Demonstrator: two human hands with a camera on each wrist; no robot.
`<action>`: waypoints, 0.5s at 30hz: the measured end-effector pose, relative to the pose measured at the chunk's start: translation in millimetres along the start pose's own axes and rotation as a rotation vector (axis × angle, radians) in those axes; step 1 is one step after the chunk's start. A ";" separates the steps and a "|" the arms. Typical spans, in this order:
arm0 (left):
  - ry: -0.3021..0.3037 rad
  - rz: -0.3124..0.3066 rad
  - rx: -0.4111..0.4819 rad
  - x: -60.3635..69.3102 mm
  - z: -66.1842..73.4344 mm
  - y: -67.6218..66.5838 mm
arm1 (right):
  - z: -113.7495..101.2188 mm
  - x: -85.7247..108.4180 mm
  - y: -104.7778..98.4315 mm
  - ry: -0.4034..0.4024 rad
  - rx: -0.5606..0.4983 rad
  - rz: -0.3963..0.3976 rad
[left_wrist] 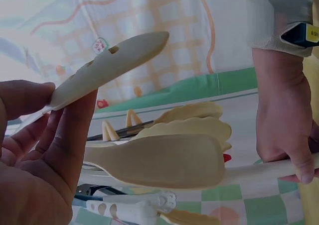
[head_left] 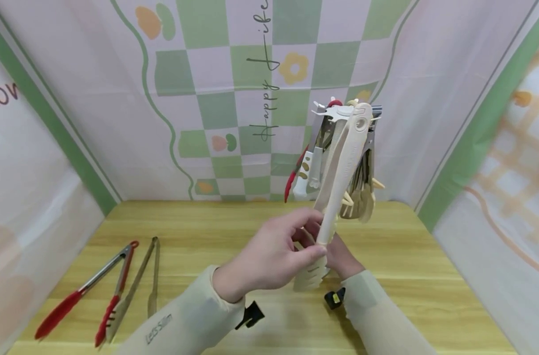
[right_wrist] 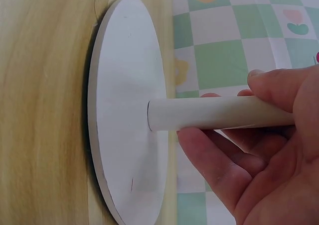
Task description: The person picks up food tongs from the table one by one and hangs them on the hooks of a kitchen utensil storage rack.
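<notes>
Cream tongs (head_left: 346,167) hang by their top end at the front of a white rack (head_left: 340,113). My left hand (head_left: 273,251) pinches them low, near the heads; in the left wrist view, thumb and fingers of the left hand (left_wrist: 50,150) hold one slotted head (left_wrist: 109,68), with a flat cream spatula head (left_wrist: 169,160) beyond it. Lower down, my right hand (head_left: 340,256) grips the rack's post, partly hidden behind the tongs. In the right wrist view the right hand (right_wrist: 259,150) has its fingers round the white post (right_wrist: 214,113), just above the round base (right_wrist: 129,110).
Red-and-steel tongs (head_left: 123,281) and slim metal tongs (head_left: 140,276) lie on the left of the wooden table (head_left: 198,222). Other utensils hang round the rack, among them white-handled ones (head_left: 304,172) and beige ones (head_left: 362,202). A patterned cloth (head_left: 233,113) stands behind.
</notes>
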State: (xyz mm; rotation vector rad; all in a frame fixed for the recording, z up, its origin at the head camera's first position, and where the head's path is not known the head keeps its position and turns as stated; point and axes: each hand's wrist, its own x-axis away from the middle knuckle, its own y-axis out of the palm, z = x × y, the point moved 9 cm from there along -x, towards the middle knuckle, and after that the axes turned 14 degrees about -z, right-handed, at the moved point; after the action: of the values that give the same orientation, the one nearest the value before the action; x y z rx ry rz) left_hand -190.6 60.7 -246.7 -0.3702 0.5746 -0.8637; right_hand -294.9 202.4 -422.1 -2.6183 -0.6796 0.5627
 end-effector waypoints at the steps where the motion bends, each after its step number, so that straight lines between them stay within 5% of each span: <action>1: -0.007 -0.005 0.008 -1.8 -0.9 1.0 | -1.0 -0.1 1.7 -0.032 -0.047 -0.022; 5: -0.032 -0.013 0.050 -7.7 -6.3 3.8 | 0.5 1.4 6.1 -0.030 -0.213 -0.069; 11: -0.045 0.000 0.078 -14.4 -14.0 5.9 | -0.8 6.2 4.5 0.047 -0.158 -0.034; 15: -0.052 -0.003 0.096 -18.3 -17.5 8.8 | -0.1 10.4 6.5 0.033 -0.267 -0.033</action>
State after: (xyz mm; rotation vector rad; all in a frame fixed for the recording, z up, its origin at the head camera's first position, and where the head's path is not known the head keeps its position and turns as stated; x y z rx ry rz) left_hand -205.4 79.3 -259.3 -0.3050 0.4832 -0.8784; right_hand -284.1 202.5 -427.8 -2.8481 -0.8374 0.4442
